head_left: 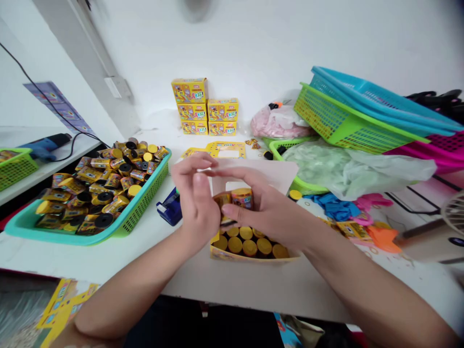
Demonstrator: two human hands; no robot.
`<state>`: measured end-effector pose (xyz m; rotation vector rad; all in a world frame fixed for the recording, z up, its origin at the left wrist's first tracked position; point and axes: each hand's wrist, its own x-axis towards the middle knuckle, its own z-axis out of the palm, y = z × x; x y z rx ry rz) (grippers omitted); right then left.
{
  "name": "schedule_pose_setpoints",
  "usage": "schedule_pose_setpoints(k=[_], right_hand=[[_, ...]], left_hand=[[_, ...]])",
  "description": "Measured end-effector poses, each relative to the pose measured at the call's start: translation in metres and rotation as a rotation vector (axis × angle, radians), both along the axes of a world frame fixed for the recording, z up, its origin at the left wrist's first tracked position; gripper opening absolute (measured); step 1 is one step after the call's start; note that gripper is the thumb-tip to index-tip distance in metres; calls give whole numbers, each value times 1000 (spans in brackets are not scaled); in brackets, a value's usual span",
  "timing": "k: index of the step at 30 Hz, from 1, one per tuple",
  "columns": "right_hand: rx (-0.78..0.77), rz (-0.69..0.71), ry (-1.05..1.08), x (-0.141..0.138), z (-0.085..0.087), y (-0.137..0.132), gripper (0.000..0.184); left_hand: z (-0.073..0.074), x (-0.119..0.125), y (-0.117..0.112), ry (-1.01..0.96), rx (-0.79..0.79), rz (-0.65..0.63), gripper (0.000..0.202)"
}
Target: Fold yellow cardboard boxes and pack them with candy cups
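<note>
In front of me an unfolded-top carton point(250, 260) holds rows of small tubs with yellow lids point(249, 246). Its pale flap point(275, 171) stands up at the back. My right hand point(268, 205) is closed around small printed tubs point(242, 197) above the carton, thumb in front and fingers behind. My left hand point(197, 203) is beside them on the left, fingers bent and apart, its palm edge close to the tubs. Whether it touches them I cannot tell.
A turquoise basket point(145, 208) full of similar tubs stands left, with a blue tape dispenser point(170, 208) beside it. Closed yellow boxes point(192, 92) are stacked by the wall. At right are stacked baskets point(348, 121), a plastic bag point(355, 166) and blue balloon-like pieces point(337, 207).
</note>
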<state>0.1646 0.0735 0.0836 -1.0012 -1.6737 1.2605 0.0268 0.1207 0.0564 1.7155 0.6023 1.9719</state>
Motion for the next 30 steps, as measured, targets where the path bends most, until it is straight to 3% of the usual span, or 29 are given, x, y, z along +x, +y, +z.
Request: schedule_pose_setpoints(k=[2,4,7,9,12,15,21,24,30], right_hand=[[126,-89,-91,7,4,2,41],[255,-177,-179,12,6,4,34],[296,-205,-315,14,6,2,28],[229,-211,-420,16,8,-1,25],[266,-190,-573,22,15,-6,13],[412,-128,-717,34,22,-7,8],[220,62,-898,38,23,-9,26],[256,112,-1038,27,15,-11,19],[325,-49,-1285,17,0,-3,20]], left_hand=[[6,-9,3,350,47,75,20],[15,-19,4,654,-135,-125,25],[23,-33,3,733,-435,-469,28],[24,-40,0,701,-519,-521,30],[20,-47,-4,810,-535,-479,43],[16,-45,-8,1136,-398,-372,35],[7,-25,-8,1532,-135,-259,22],[4,-22,-8,1599,-94,-177,15],[4,-25,-12,1529,-149,-110,13]])
